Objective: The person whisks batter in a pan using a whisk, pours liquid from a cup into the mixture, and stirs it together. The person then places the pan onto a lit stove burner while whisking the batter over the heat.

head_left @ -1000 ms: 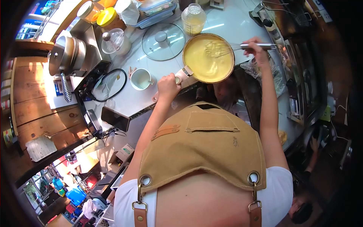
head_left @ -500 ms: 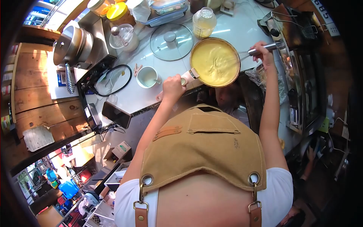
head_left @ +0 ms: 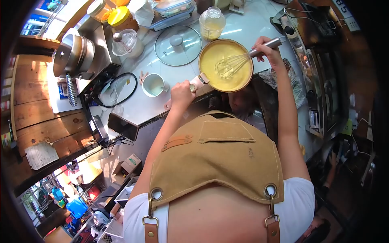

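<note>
My left hand [head_left: 182, 95] is closed round the pink handle of a pan [head_left: 201, 60] at the counter's front edge. Smooth yellow batter [head_left: 231, 82] fills the pan. In my right hand [head_left: 269, 52] is the metal handle of a whisk [head_left: 239, 64], whose wires rest in the batter and slant down to the left. A glass lid [head_left: 176, 45] lies just left of the pan. Behind the pan stands a clear jar [head_left: 212, 25] with yellow contents. The white cup [head_left: 154, 85] is left of the pan handle.
A phone [head_left: 123, 126] juts over the counter's front left edge. Stacked metal pots [head_left: 76, 56], a yellow-lidded jar [head_left: 118, 16] and a plastic container [head_left: 172, 14] stand at the back left. An oven [head_left: 330, 89] and a crumpled plastic bag [head_left: 293, 83] are on the right. Another person's arm [head_left: 332, 170] shows lower right.
The whisk has swung from lying nearly level to a steeper slant, its wires now clearly visible in the batter. My right hand has shifted left and slightly up. My left hand keeps its hold.
</note>
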`<control>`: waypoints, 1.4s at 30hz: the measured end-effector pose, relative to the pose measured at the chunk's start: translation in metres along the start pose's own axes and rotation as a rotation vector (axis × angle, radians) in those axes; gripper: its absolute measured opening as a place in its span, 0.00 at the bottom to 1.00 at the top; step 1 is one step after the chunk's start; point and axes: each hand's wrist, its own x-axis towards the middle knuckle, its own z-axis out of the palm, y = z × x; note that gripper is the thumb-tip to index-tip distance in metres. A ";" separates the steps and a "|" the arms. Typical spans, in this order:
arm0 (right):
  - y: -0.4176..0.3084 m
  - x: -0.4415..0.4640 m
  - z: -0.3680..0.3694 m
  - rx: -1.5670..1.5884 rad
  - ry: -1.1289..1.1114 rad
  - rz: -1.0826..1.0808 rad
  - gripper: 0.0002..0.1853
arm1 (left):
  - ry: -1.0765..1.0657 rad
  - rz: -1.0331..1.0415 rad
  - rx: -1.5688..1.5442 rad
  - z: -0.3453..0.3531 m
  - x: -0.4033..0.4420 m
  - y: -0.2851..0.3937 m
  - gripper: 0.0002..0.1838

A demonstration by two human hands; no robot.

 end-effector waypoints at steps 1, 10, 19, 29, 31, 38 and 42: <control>-0.003 0.003 0.006 -0.065 -0.066 -0.081 0.05 | -0.007 0.006 0.007 0.000 0.000 0.000 0.08; -0.020 0.015 0.044 -0.381 -0.152 -0.416 0.04 | -0.027 0.007 0.016 -0.001 0.001 0.000 0.08; -0.041 -0.033 0.055 -0.840 -0.037 -0.600 0.07 | -0.010 0.001 -0.010 0.000 0.000 0.000 0.07; -0.009 -0.093 0.041 -0.521 0.328 -0.370 0.06 | -0.009 -0.010 -0.017 0.002 -0.002 -0.002 0.10; -0.012 -0.101 0.042 -0.376 0.305 -0.244 0.05 | 0.005 -0.002 -0.028 -0.001 -0.001 0.000 0.09; 0.033 -0.100 0.073 -0.244 0.292 -0.454 0.03 | -0.022 -0.005 -0.052 -0.001 -0.001 -0.001 0.09; 0.034 -0.126 0.075 -0.633 0.420 -0.652 0.03 | -0.003 -0.002 -0.037 -0.001 -0.001 -0.002 0.09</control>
